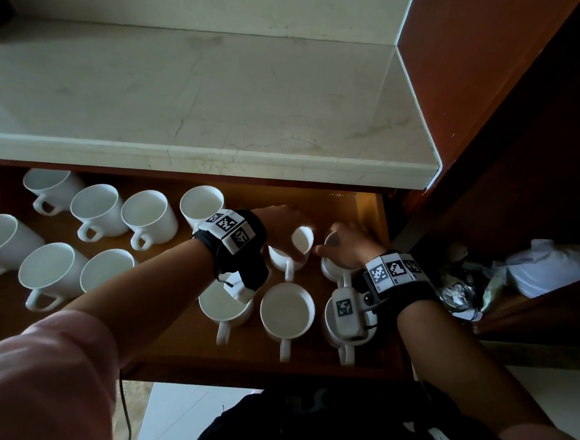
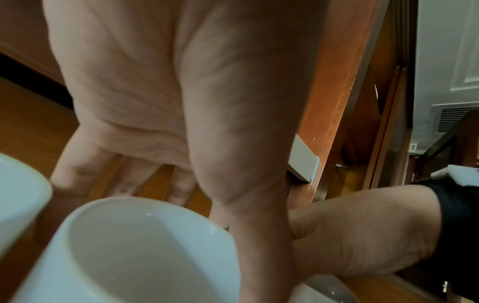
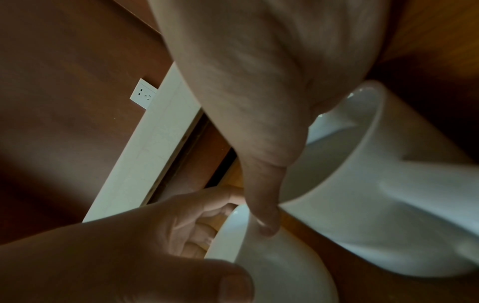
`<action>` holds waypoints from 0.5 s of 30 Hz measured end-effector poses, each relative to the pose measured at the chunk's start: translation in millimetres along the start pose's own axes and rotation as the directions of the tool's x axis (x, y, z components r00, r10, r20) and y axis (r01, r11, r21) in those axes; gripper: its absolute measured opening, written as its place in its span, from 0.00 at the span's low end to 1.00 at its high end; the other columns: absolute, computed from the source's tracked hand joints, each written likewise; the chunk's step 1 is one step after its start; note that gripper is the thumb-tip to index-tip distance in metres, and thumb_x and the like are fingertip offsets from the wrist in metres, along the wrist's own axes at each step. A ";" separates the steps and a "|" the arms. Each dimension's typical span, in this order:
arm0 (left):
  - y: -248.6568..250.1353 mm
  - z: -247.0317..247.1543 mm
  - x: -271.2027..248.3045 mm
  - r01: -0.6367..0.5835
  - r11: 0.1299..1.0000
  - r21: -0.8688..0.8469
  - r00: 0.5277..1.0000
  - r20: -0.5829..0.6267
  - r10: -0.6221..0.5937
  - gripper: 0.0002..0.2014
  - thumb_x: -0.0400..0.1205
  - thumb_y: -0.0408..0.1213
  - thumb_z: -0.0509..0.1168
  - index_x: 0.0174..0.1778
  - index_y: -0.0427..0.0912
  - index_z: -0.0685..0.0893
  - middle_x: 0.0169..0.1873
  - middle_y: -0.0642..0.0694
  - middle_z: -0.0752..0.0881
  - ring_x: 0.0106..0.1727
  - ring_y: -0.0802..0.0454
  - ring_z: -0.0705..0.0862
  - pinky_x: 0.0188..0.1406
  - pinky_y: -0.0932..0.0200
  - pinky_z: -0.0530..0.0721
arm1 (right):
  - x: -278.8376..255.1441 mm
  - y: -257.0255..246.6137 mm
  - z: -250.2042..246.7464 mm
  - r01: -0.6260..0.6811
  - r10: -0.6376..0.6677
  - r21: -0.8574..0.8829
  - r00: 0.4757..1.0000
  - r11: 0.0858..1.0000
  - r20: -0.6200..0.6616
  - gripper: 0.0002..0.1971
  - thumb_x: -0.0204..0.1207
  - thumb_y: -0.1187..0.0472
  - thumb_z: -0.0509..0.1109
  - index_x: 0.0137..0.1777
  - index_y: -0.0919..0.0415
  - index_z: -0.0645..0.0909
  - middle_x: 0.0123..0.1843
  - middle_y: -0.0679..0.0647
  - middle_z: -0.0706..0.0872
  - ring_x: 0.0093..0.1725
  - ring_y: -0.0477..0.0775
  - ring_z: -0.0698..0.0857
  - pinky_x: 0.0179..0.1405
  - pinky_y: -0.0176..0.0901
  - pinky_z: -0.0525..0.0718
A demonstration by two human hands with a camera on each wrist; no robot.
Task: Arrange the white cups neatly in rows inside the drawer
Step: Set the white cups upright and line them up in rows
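Several white cups stand in the open wooden drawer [image 1: 183, 346]. My left hand [image 1: 281, 226] grips one white cup [image 1: 301, 245] in the back right part of the drawer. Its fingers curl behind the far side and the thumb lies on the near side, as the left wrist view shows on the cup [image 2: 142, 256]. My right hand [image 1: 345, 239] sits on top of the neighbouring cup [image 1: 329, 273] by the drawer's right wall, covering its mouth. In the right wrist view my right thumb [image 3: 259, 194] touches the rim of the left hand's cup [image 3: 279, 276], beside the right cup [image 3: 388, 194].
A loose group of cups [image 1: 97, 206] fills the drawer's left half, handles pointing towards me. A front row of cups [image 1: 287, 310] stands under my wrists. The marble countertop [image 1: 204, 93] overhangs the drawer's back. Clutter lies on a shelf [image 1: 465, 294] to the right.
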State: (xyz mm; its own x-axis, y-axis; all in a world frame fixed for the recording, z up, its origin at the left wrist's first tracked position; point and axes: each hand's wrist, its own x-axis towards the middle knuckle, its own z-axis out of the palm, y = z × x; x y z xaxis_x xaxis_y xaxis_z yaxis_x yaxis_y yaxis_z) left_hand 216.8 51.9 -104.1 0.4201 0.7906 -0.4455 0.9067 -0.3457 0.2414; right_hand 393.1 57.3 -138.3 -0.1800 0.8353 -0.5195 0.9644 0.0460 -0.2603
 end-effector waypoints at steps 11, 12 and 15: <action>1.2 1.1 -0.2 -0.013 1.000 0.021 1.000 -0.002 0.013 0.36 0.70 0.56 0.75 0.73 0.52 0.74 0.67 0.47 0.80 0.66 0.47 0.79 0.63 0.48 0.81 | -0.5 -0.2 -0.5 -0.004 0.004 -0.002 1.000 1.000 -0.002 0.34 0.73 0.35 0.65 0.74 0.52 0.67 0.76 0.59 0.67 0.76 0.63 0.66 0.72 0.61 0.69; 1.0 1.0 -0.2 -0.014 1.000 0.018 1.000 0.000 0.014 0.36 0.70 0.56 0.75 0.74 0.52 0.74 0.68 0.47 0.80 0.67 0.47 0.79 0.63 0.48 0.81 | -0.1 0.1 -0.2 -0.004 0.004 -0.001 1.000 1.000 -0.002 0.34 0.73 0.35 0.65 0.74 0.53 0.67 0.76 0.59 0.67 0.76 0.63 0.66 0.72 0.61 0.69; -0.2 1.6 -0.2 -0.009 1.000 0.005 1.000 0.013 0.009 0.36 0.69 0.57 0.75 0.73 0.52 0.74 0.66 0.46 0.81 0.65 0.47 0.80 0.62 0.48 0.82 | -0.2 0.2 -0.2 0.002 -0.003 -0.010 1.000 1.000 -0.003 0.33 0.73 0.34 0.65 0.72 0.52 0.69 0.74 0.59 0.69 0.74 0.63 0.68 0.71 0.61 0.69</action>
State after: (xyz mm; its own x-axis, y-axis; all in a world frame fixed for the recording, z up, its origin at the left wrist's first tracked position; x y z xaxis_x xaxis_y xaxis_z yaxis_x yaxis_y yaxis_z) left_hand 216.7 51.0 -105.4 0.4284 0.7810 -0.4544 0.9032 -0.3550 0.2414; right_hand 393.4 57.2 -138.1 -0.1819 0.8368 -0.5164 0.9658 0.0533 -0.2538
